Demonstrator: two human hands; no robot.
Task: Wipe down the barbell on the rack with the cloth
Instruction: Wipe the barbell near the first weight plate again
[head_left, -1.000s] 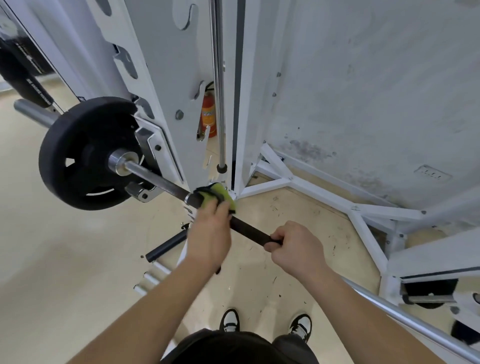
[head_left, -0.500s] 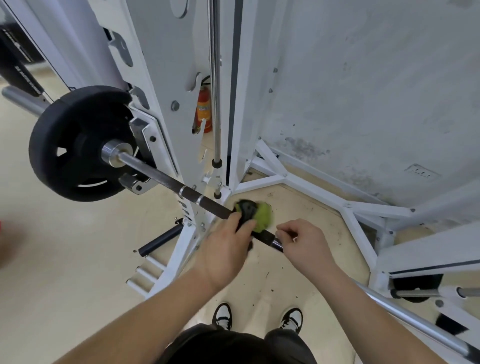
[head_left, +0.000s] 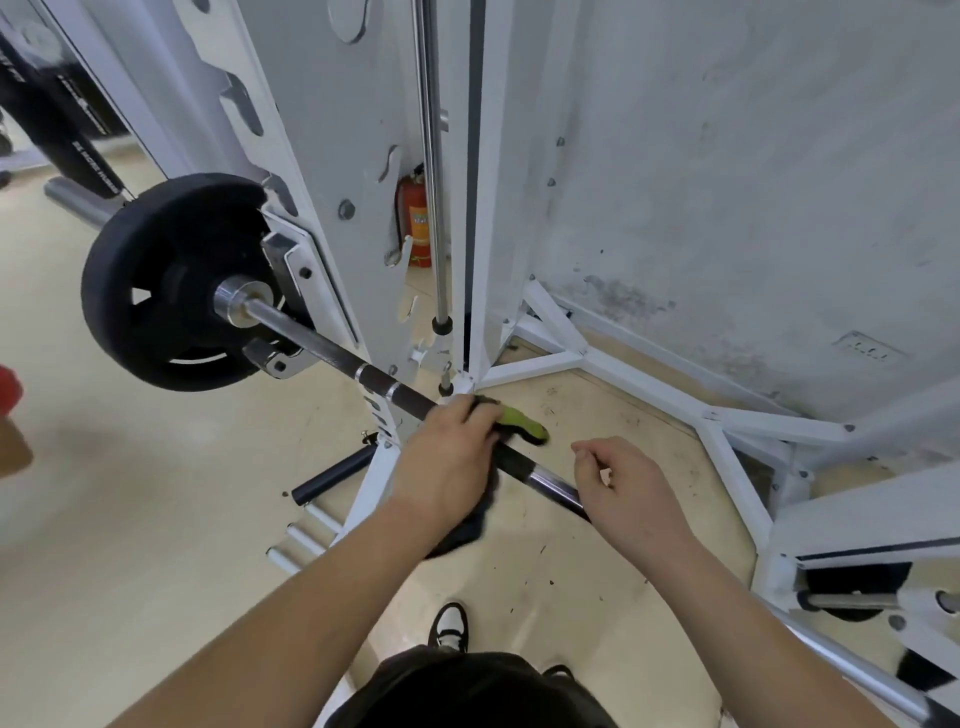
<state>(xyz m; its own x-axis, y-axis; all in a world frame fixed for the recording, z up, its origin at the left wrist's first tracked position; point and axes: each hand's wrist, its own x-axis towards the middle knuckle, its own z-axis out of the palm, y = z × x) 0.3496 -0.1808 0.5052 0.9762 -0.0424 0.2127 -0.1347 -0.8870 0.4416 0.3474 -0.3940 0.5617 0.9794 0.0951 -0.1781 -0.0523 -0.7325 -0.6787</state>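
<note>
The barbell (head_left: 332, 353) lies on the white rack (head_left: 332, 171) and runs from a black weight plate (head_left: 171, 280) at the left down to the lower right. My left hand (head_left: 447, 462) grips a green and black cloth (head_left: 522, 422) wrapped round the bar's dark knurled part, just right of the two ring marks. A dark part of the cloth hangs below my wrist. My right hand (head_left: 628, 488) hovers over the bar a little further right, fingers curled and holding nothing. The bar is hidden beneath it.
A vertical chrome guide rod (head_left: 434, 171) and the rack's upright stand right behind the bar. White base struts (head_left: 644, 384) spread across the floor by the stained wall (head_left: 753, 171). A red fire extinguisher (head_left: 415, 223) stands behind the rack. Storage pegs (head_left: 306, 535) stick out low on the left.
My left hand slid the cloth along the bar from the ring marks towards my right hand. My right hand let go of the bar and lifted off it.
</note>
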